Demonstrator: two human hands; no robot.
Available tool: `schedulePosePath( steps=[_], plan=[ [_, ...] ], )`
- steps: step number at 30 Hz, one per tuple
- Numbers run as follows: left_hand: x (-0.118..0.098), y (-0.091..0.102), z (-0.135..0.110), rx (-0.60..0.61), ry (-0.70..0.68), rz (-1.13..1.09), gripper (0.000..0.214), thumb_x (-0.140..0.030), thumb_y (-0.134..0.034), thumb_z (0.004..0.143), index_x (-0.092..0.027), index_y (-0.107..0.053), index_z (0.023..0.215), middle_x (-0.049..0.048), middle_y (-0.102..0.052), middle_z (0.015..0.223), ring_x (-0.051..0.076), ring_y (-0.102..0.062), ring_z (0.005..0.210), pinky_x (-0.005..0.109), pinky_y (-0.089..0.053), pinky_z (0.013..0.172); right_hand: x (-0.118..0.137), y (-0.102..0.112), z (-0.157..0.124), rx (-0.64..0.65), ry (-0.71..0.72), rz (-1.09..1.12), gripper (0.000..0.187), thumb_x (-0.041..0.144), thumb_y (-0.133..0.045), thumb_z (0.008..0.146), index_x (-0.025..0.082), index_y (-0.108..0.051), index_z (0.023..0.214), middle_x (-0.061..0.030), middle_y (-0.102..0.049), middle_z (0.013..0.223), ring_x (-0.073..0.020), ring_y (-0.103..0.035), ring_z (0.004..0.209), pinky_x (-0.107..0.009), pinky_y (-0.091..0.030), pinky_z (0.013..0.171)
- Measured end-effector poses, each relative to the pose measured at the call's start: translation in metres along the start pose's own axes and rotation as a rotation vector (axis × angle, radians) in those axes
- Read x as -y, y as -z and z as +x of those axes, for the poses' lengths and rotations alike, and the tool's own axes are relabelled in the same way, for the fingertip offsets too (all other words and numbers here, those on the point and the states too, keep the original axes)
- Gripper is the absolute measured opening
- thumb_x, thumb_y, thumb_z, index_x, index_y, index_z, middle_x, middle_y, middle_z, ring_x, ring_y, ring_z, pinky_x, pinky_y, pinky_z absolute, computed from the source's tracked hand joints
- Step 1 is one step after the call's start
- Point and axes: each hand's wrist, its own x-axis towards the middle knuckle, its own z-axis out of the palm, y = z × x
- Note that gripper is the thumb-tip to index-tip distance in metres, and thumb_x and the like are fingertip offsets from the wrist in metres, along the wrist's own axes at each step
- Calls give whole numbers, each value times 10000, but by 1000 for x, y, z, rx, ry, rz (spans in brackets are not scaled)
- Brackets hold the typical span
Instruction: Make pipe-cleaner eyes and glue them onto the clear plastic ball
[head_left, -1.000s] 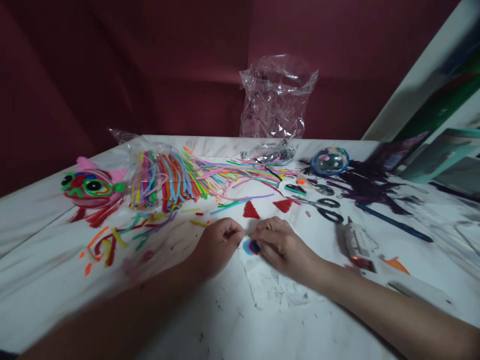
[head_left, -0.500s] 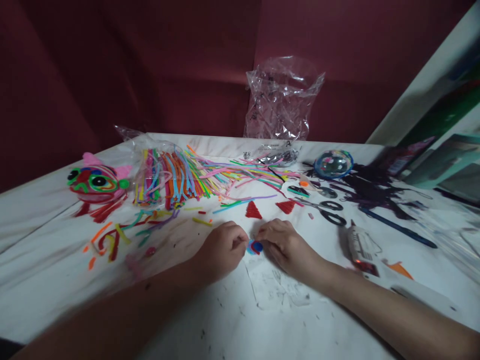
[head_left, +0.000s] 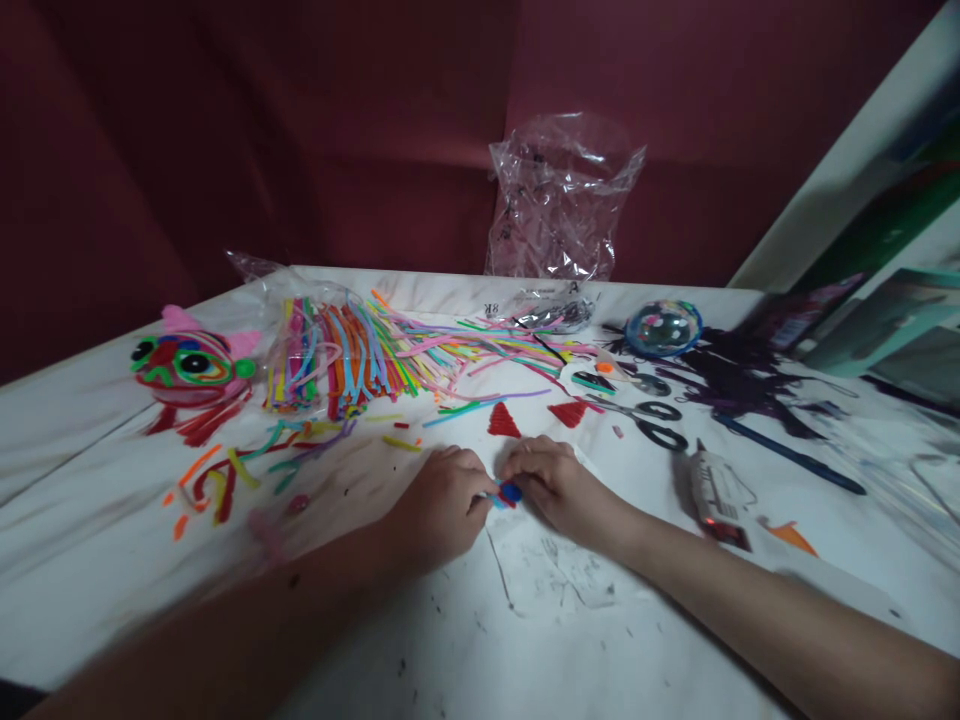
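Note:
My left hand (head_left: 439, 497) and my right hand (head_left: 553, 480) meet at the middle of the white table (head_left: 450, 640). Both are closed in a pinch on a small coiled disc of blue, red and light-blue pipe cleaner (head_left: 507, 493), which lies between their fingertips just above the table. Most of the disc is covered by my fingers. Two red pipe-cleaner triangles (head_left: 502, 421) lie just beyond my hands.
A heap of coloured pipe cleaners (head_left: 360, 355) spills from a clear bag at the back left. A pink pipe-cleaner face (head_left: 191, 367) lies at far left. Scissors (head_left: 645, 420), a glue gun (head_left: 716, 492), a pen (head_left: 787, 452) and a clear round box (head_left: 664, 327) lie at right.
My hands have closed in tighter around the coiled disc, hiding more of it. The view has shifted slightly; nothing else on the table moved.

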Motion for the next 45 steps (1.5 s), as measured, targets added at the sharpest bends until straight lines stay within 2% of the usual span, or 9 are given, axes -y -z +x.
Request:
schedulePosePath(
  steps=[3,8,13,17,23,27,31,38,45],
  plan=[
    [0,1,0,-5,16,-12,209,-95,-554,731,-183,-729,803,78,-670,790,227,-586,809,356,-405,762,-2,3,-2,-33,31,60,284,18,-436,810,201,-650,845,-50,-669,881,-192,-585,859,-348,-406,766],
    [-1,0,-2,-12,-9,-7,187,-91,-558,740,-172,-721,779,62,-670,776,210,-587,796,347,-414,766,3,3,-6,35,172,-218,295,-2,-494,769,201,-680,874,-84,-650,887,-229,-551,867,-391,-371,762],
    [-3,5,-1,-164,58,-94,191,-47,-531,717,-141,-671,808,54,-652,786,181,-593,776,295,-443,723,3,9,-4,-136,135,2,251,34,-454,794,182,-656,817,-79,-661,873,-207,-584,850,-373,-404,771],
    [-2,11,3,-236,96,-87,152,-48,-512,728,-147,-628,728,35,-622,733,159,-582,723,258,-437,662,3,13,-7,-122,162,5,227,57,-471,791,184,-648,728,-56,-656,807,-199,-582,804,-386,-390,774],
    [-1,7,4,-133,117,-30,163,-46,-539,707,-165,-626,637,16,-598,665,147,-567,682,241,-413,627,10,-1,-8,-70,153,-27,124,137,-584,797,175,-673,875,-76,-661,890,-228,-576,859,-401,-387,760],
    [3,2,3,-95,122,-8,149,-50,-577,686,-168,-660,652,26,-635,689,163,-586,719,269,-420,688,5,-3,-8,-75,104,-79,161,63,-570,764,166,-676,829,-70,-665,830,-226,-574,819,-389,-400,738],
    [3,1,4,-60,135,18,118,-85,-619,681,-178,-676,636,28,-656,685,180,-596,749,298,-410,733,-1,0,-9,-34,76,-69,141,76,-598,774,178,-686,814,-57,-656,815,-219,-574,809,-381,-405,739],
    [-6,0,10,-36,199,19,116,-112,-635,676,-189,-666,595,5,-638,626,153,-579,681,266,-393,682,1,-1,-8,-29,77,-45,123,87,-600,784,179,-683,790,-50,-646,798,-214,-578,800,-378,-410,725],
    [-7,-1,14,-20,193,45,141,-109,-610,690,-177,-619,566,-5,-615,588,143,-550,636,253,-377,641,-2,-2,-8,-11,66,-66,117,94,-599,779,183,-675,766,-51,-650,805,-214,-574,810,-374,-416,735]
  ],
)
